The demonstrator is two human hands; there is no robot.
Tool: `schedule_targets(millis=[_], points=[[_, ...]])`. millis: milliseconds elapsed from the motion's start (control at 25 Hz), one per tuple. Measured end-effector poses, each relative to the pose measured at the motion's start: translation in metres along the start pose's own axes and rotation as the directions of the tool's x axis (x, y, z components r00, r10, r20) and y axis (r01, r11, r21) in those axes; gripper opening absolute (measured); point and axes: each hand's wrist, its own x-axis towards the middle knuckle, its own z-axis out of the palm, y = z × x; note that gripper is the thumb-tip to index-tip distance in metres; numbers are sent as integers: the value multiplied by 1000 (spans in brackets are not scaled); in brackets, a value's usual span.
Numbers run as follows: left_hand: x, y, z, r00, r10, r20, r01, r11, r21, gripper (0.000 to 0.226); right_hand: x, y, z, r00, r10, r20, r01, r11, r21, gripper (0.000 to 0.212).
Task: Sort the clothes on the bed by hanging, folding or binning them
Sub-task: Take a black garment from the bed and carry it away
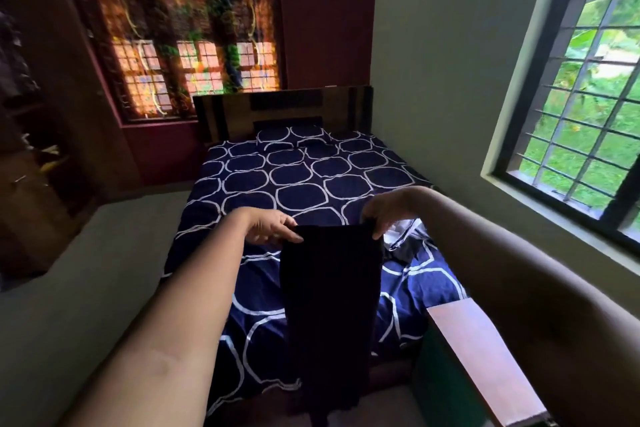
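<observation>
Two bare forearms reach in from 6 o'clock. The left hand and right hand each pinch a top corner of a black garment, which hangs straight down over the foot of the blue patterned bed. Crumpled clothes lie on the bed at the garment's 2 o'clock.

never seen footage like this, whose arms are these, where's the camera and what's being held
No machine here: one camera on a person's head looks forward and down, so the bare arms are their own. The left hand and right hand each grip a top corner of a black garment, which hangs above the foot of the bed. The bed has a navy patterned sheet and a pillow at the far end. A few crumpled clothes lie near the right hand.
</observation>
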Motion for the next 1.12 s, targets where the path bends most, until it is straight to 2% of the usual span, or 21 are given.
schedule_targets(millis=[120,280,400,520,560,720,800,880,1000,1120], points=[[11,-8,21,989,-129,72,130,991,-17,9,15,24,21,980,2,198,-45,976,214,34],[18,-5,20,989,-145,0,143,978,-149,9,29,40,6,974,-58,220,-27,930,367,33],[30,9,-1,985,-127,-116,103,975,-198,12,44,46,-17,991,-65,119,2,886,464,29],[48,19,-33,977,-14,-211,-28,981,-193,26,70,54,-44,998,-59,-29,65,817,573,28],[57,23,-43,969,23,-247,-75,976,-204,25,79,56,-53,996,-66,-56,86,792,604,29],[105,32,-94,931,95,-353,-186,955,-232,11,135,70,-91,992,-96,-85,128,746,654,30],[138,28,-126,913,115,-392,-213,953,-217,13,171,78,-111,992,-98,-82,128,733,668,30],[170,25,-159,869,145,-473,-237,962,-139,21,210,82,-129,990,-69,-120,131,739,660,30],[212,24,-200,796,148,-586,-226,972,-60,18,265,85,-147,955,-13,-295,181,817,548,31],[253,17,-230,784,114,-610,-179,983,-47,15,316,88,-147,899,69,-433,162,866,473,28]])
